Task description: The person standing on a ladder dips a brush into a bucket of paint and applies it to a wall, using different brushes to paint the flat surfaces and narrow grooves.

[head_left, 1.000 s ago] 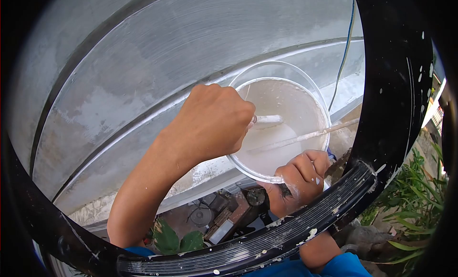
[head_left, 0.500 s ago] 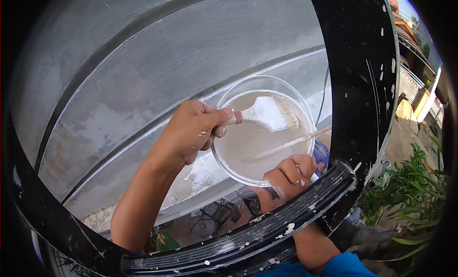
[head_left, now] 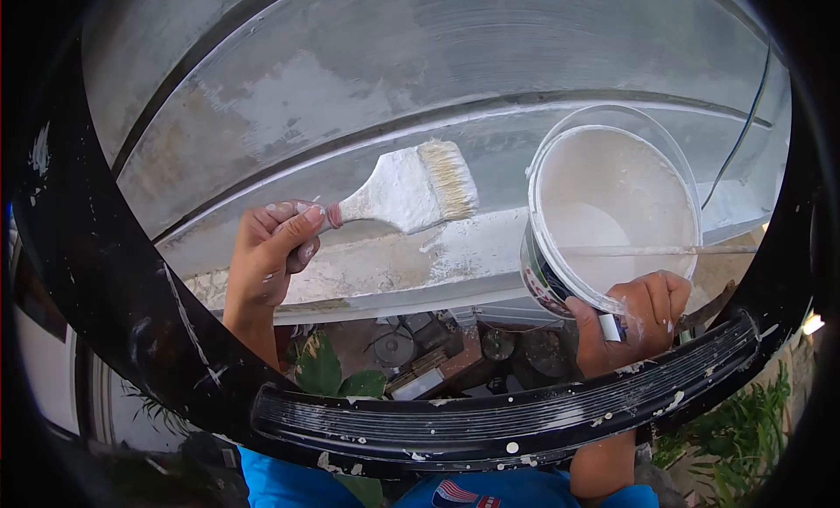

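Note:
My left hand (head_left: 271, 245) grips the handle of a wide paintbrush (head_left: 411, 189) coated in white paint, bristles pointing up and right against the grey wall ledge (head_left: 385, 263). My right hand (head_left: 634, 320) holds a white plastic bucket (head_left: 612, 215) by its lower rim, tilted toward me, with white paint inside. A thin stir stick (head_left: 665, 251) lies across the bucket's mouth. Brush and bucket are apart, the brush left of the bucket.
A black curved rail (head_left: 490, 420) spattered with white paint runs below and around my arms. The grey wall (head_left: 394, 62) has curved mouldings. Far below lie clutter and leafy plants (head_left: 332, 372). A dark cable (head_left: 739, 145) hangs at the right.
My left hand lifted the brush out of the bucket and carried it left to the ledge. The bucket now sits farther right in view.

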Demonstrator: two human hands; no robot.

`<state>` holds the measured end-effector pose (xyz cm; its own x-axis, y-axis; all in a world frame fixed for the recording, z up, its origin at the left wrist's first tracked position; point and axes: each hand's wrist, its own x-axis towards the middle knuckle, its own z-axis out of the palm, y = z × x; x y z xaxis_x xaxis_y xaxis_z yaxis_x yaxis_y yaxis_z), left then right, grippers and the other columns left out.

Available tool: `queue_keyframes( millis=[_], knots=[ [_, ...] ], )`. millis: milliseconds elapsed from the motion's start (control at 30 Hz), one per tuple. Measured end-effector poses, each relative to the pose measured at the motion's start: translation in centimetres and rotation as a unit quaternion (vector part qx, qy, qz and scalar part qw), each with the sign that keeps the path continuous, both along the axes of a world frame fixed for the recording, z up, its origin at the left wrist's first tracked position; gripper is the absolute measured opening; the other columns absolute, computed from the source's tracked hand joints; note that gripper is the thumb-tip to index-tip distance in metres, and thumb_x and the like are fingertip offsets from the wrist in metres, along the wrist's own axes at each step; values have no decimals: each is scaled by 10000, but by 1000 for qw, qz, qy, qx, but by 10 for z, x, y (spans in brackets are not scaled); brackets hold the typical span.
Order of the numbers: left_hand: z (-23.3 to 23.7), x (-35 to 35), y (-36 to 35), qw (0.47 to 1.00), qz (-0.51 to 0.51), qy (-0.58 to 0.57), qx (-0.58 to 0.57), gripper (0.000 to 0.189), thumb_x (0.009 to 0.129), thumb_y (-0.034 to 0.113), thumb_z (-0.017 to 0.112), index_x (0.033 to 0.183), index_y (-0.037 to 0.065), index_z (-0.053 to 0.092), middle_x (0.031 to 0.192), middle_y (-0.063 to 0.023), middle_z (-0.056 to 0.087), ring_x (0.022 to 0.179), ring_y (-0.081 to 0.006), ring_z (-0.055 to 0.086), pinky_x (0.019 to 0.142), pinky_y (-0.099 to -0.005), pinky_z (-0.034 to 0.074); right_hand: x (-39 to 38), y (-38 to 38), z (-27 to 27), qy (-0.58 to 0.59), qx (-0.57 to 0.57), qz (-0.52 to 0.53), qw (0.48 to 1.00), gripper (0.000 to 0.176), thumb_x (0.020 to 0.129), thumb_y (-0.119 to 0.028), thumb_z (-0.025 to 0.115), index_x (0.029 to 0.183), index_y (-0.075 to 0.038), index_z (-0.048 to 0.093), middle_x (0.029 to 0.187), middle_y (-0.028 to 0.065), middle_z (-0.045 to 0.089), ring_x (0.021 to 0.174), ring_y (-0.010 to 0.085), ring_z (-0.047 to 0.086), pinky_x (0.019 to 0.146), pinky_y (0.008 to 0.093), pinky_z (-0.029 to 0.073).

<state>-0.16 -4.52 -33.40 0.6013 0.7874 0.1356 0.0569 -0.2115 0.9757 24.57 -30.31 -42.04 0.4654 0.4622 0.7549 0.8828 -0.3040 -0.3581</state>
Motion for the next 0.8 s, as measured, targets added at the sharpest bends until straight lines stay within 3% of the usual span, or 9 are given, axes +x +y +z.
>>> queue_keyframes(
  millis=[167, 267, 367, 467, 567, 667, 800],
  knots=[
    [-15, -26, 27, 973, 50, 188, 125, 209, 866, 153, 733, 920, -43, 686, 835, -95, 721, 531, -60, 521, 467, -195, 352, -1, 0, 2, 11, 1, 3, 1000, 215, 638, -181, 789, 700, -68, 617, 787, 89, 543, 926, 316, 461, 818, 467, 436],
    [-15, -9, 42, 920, 58, 353, 160, 277, 809, 115, 748, 986, -83, 667, 733, -110, 709, 537, -123, 597, 533, -266, 459, -1, -2, 2, 6, -17, 6, 1000, 227, 665, -173, 795, 734, -58, 612, 805, 98, 539, 944, 315, 460, 815, 469, 442],
    [-11, 6, 41, 912, 103, 327, 227, 336, 766, 113, 779, 992, -85, 631, 700, -109, 701, 550, -147, 636, 517, -261, 465, -2, -4, 4, 7, -34, 2, 999, 247, 678, -171, 805, 765, -56, 605, 826, 101, 543, 961, 312, 464, 816, 468, 452],
    [-8, 13, 37, 898, 140, 357, 216, 315, 770, 111, 789, 972, -59, 617, 699, -109, 703, 547, -133, 628, 472, -261, 446, -1, -6, 4, -4, -47, -4, 999, 264, 699, -183, 810, 786, -66, 590, 844, 100, 545, 986, 316, 467, 817, 471, 458],
    [-10, 6, 47, 920, 125, 334, 163, 271, 780, 108, 799, 933, -38, 630, 695, -104, 700, 557, -115, 627, 439, -263, 434, -1, -6, 1, -3, -45, -7, 999, 276, 704, -183, 812, 809, -75, 580, 854, 99, 545, 997, 323, 464, 814, 481, 453],
    [-18, -5, 56, 949, 83, 261, 157, 260, 802, 117, 815, 942, -19, 643, 705, -81, 693, 493, -79, 544, 439, -226, 377, -3, -7, 2, 10, -47, -10, 999, 289, 702, -170, 815, 834, -82, 573, 876, 98, 546, 1005, 330, 460, 807, 491, 446],
    [-44, 5, 55, 969, 82, 143, 183, 225, 857, 163, 793, 950, 10, 657, 694, -52, 668, 530, -73, 552, 451, -218, 381, -4, -9, 5, 13, -50, 1, 999, 295, 697, -144, 819, 842, -84, 569, 904, 98, 548, 1012, 332, 458, 797, 496, 439]
  ],
)
